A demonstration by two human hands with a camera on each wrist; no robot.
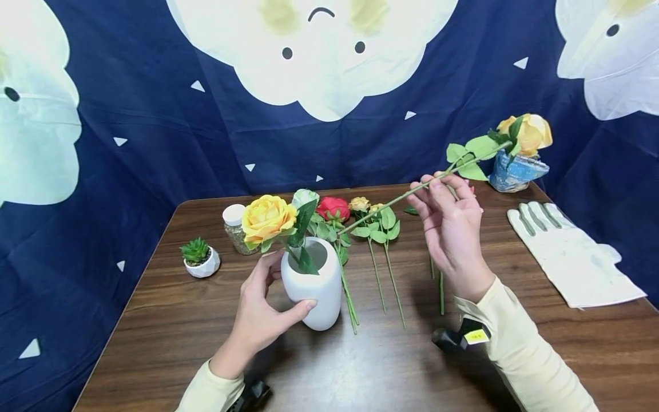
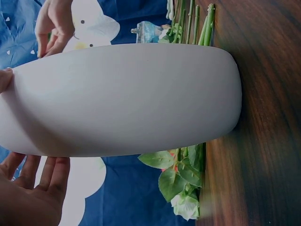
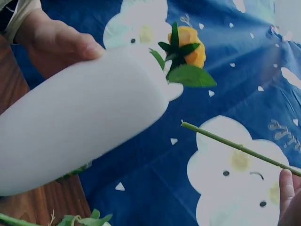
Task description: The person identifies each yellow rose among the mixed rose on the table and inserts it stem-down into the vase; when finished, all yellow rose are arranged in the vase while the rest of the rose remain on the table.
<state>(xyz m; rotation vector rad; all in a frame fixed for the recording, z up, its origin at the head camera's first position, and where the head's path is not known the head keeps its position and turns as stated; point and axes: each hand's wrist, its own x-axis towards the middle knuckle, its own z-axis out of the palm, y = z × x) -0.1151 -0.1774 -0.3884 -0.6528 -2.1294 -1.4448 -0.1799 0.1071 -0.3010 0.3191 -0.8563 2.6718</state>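
My left hand (image 1: 268, 315) holds a white vase (image 1: 319, 300) upright on the table, thumb across its near side and fingers round the back. In the vase stands a yellow artificial rose (image 1: 269, 220), leaning left over the rim. My right hand (image 1: 453, 229) pinches the green stem of a second yellow rose (image 1: 532, 136) between thumb and fingers. Its bloom points up and to the right, while the bare stem end (image 3: 184, 124) slants down towards the vase and is apart from the mouth in the right wrist view.
Behind the vase lie a red rose (image 1: 333, 208), a pale rose (image 1: 305, 198) and small yellow roses (image 1: 359, 203). A potted succulent (image 1: 202, 260) and white-lidded jar (image 1: 235, 229) stand left. White gloves (image 1: 571, 252) and a blue crumpled container (image 1: 515, 173) are right.
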